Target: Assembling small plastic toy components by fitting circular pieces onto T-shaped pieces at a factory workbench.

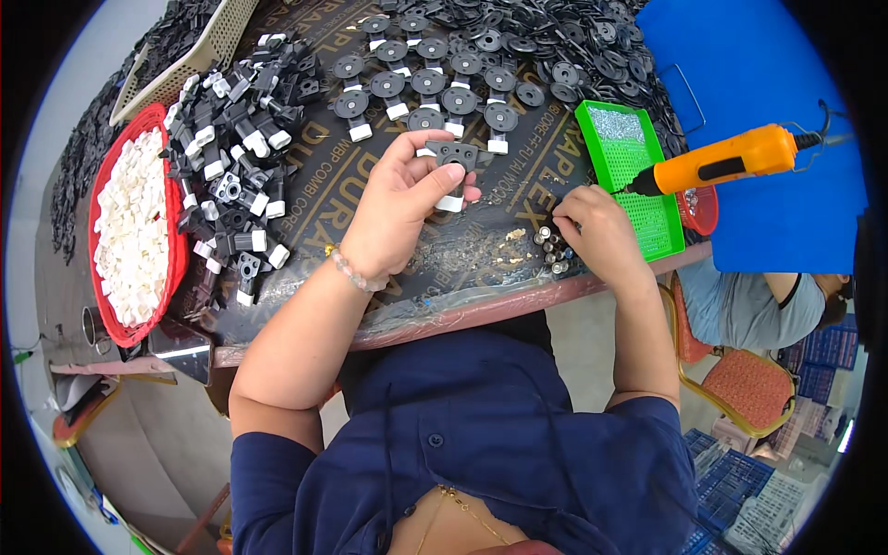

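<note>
My left hand (393, 199) pinches a black plastic part (453, 153) with a white block at its lower end, the thumb lying over its face. Beyond it, several black parts with round discs (427, 81) and white ends stand in rough rows. My right hand (597, 231) has its fingers curled together and down at a small heap of metal cylinders (556, 254) near the table's front edge. Whatever lies between those fingertips is hidden. Just past that hand is a bright green tray (668, 236) with small metal pieces in its far section.
An orange electric screwdriver (726, 159) points left over the tray, beside a small red bowl (700, 211). Loose black parts with white ends (236, 139) and a red basket of white pieces (173, 250) lie left. Black discs (592, 46) pile up behind. A person (758, 305) sits at right.
</note>
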Available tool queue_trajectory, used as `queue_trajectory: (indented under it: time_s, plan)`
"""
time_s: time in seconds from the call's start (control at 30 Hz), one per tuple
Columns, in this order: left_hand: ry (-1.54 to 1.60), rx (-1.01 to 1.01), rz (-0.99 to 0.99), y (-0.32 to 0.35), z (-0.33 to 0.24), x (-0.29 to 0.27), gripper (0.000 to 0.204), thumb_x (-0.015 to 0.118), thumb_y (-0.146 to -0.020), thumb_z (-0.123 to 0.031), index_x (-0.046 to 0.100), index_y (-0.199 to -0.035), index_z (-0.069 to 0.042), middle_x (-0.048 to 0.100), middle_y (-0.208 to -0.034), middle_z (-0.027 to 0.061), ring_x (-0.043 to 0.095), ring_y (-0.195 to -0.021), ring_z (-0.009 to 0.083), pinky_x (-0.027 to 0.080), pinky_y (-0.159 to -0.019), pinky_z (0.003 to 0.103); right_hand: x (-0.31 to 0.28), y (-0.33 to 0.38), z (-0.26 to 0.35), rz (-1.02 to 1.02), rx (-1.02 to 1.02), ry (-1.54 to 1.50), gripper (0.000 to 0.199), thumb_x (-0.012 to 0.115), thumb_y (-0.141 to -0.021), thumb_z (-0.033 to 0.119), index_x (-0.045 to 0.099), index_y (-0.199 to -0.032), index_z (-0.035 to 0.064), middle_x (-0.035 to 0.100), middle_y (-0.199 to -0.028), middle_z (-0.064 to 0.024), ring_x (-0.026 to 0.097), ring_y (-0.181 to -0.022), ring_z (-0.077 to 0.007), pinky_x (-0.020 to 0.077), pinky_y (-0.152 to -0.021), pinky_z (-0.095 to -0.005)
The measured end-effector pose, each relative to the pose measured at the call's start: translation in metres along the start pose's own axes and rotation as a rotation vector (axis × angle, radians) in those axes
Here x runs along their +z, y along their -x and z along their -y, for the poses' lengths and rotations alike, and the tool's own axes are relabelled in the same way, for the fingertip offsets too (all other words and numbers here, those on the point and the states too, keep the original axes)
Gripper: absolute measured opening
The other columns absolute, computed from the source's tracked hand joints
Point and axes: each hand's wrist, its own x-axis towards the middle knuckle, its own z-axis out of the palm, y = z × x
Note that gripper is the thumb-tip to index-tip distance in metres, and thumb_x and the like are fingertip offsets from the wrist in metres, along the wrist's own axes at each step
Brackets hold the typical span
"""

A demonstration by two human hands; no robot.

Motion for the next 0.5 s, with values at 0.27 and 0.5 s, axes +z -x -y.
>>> queue_trajectory:
  time_s: [0.27, 0.5]
  plan:
    - [0.149, -0.037, -0.012, -0.001, -0.002, 0.001, 0.047, 0.059, -0.101, -0.010, 0.043, -0.144, -0.003, 0.065, -0.120, 0.0214, 0.069, -0.105, 0.0283, 0.059, -0.090, 0.039, -0.001, -0.009, -0.002, -0.026, 0.023, -0.139, 0.011, 0.074, -0.077, -0.002, 0.066, -0.086, 0.0010, 0.067, -0.084, -0.0114, 0.065, -0.082, -0.0309, 0.0520, -0.077, -0.0390]
    - [0.078, -0.045, 0.026, -0.002, 0.003, -0.001, 0.049, 0.061, -0.098, -0.004, 0.043, -0.143, -0.006, 0.069, -0.115, 0.0145, 0.071, -0.099, 0.0194, 0.052, -0.074, 0.024, -0.010, -0.035, 0.017, -0.047, 0.117, -0.266, 0.007, 0.074, -0.078, -0.001, 0.069, -0.083, -0.0004, 0.068, -0.084, -0.0108, 0.066, -0.079, -0.0237, 0.0521, -0.069, -0.0342]
